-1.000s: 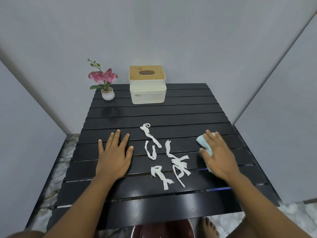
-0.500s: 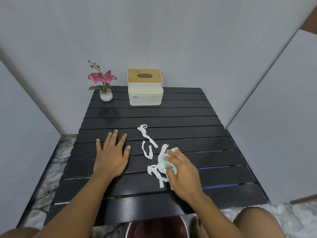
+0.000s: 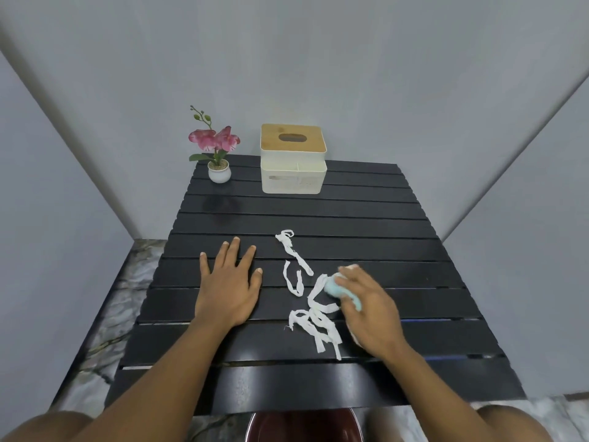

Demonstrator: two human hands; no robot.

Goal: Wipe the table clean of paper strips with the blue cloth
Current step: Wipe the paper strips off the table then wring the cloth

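Note:
Several white paper strips (image 3: 314, 317) lie bunched in the middle of the black slatted table (image 3: 366, 224); one longer strip (image 3: 291, 250) stretches away toward the back. My right hand (image 3: 366, 307) presses the light blue cloth (image 3: 338, 288) onto the table, touching the right side of the bunched strips. Most of the cloth is hidden under my fingers. My left hand (image 3: 229, 282) rests flat on the table to the left of the strips, fingers spread, holding nothing.
A white tissue box with a wooden lid (image 3: 293, 157) and a small white pot with pink flowers (image 3: 218, 154) stand at the table's back edge. A dark red bowl (image 3: 302, 425) sits below the front edge. Grey walls close in on both sides.
My right hand swept the blue cloth left from the table's right side into the strips, pushing them together. My left hand has stayed in place.

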